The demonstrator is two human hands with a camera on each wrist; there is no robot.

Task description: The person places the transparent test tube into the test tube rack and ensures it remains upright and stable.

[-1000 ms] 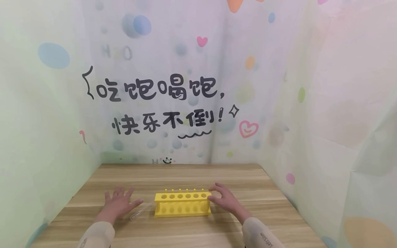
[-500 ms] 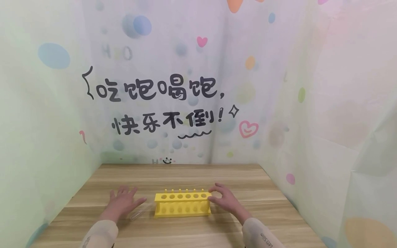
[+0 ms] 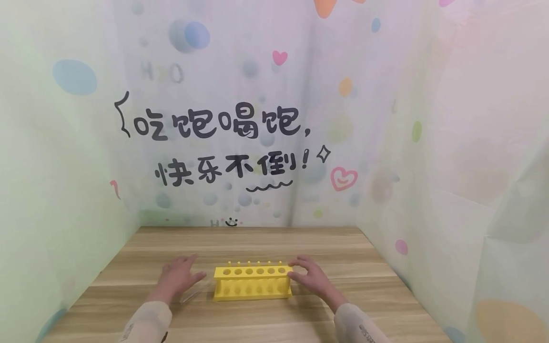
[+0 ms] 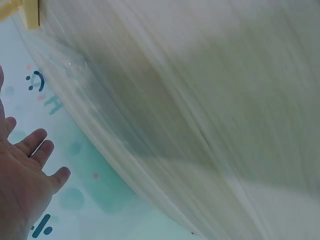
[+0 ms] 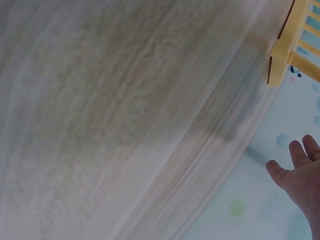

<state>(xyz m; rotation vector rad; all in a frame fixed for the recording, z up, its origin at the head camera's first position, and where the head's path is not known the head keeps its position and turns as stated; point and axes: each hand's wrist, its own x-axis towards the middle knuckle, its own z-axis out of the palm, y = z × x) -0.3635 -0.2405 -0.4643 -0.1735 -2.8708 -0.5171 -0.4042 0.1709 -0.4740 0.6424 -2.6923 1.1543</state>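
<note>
A yellow test tube rack [image 3: 252, 273], with a row of holes and several pegs along its back, stands upright on the table. My right hand [image 3: 315, 276] is at its right end, thumb and index finger on either side of the top plate's corner. The other fingers of that hand [image 5: 302, 172] stick out loosely in the right wrist view. Left of the rack lies a thin clear tube [image 3: 188, 297], partly covered by my left hand. That left hand [image 3: 177, 276] hovers with fingers spread, thumb toward the rack, holding nothing; its palm [image 4: 22, 185] shows in the left wrist view.
The wood-grain table [image 3: 253, 243] meets a patterned back curtain [image 3: 240, 205] with black lettering. Pale curtains hang along the left side [image 3: 55, 190] and right side [image 3: 429, 190].
My left hand has moved right, toward the rack and over the clear tube, its fingers drawing closer together. The right hand and the rack have stayed in place.
</note>
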